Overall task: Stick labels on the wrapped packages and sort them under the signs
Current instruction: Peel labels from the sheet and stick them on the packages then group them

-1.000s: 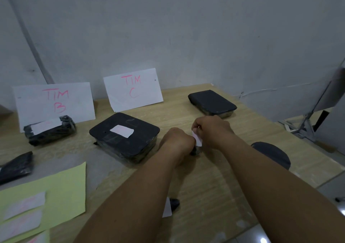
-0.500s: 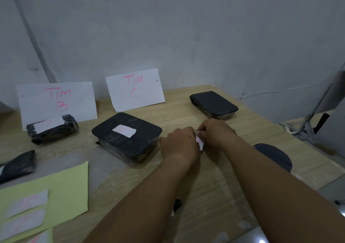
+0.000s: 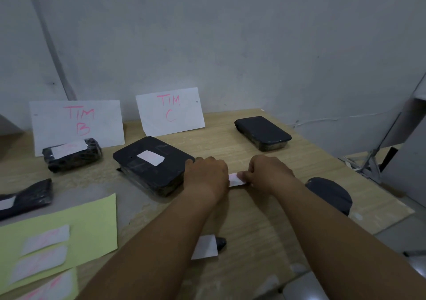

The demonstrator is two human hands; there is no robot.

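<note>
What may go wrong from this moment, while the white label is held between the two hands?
1. The right hand pinches the white label, whose other end is hidden behind the left hand; it may crease or stick to fingers.
2. The small labelled package lies partly under the left forearm; drawing the arm back might knock it.
3. The far package shows no label on top and might be sorted unlabelled.

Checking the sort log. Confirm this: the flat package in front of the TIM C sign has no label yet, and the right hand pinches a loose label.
Not quite. The flat package in front of the TIM C sign already bears a white label on top, as the head view shows. The right hand does pinch a loose label.
</note>
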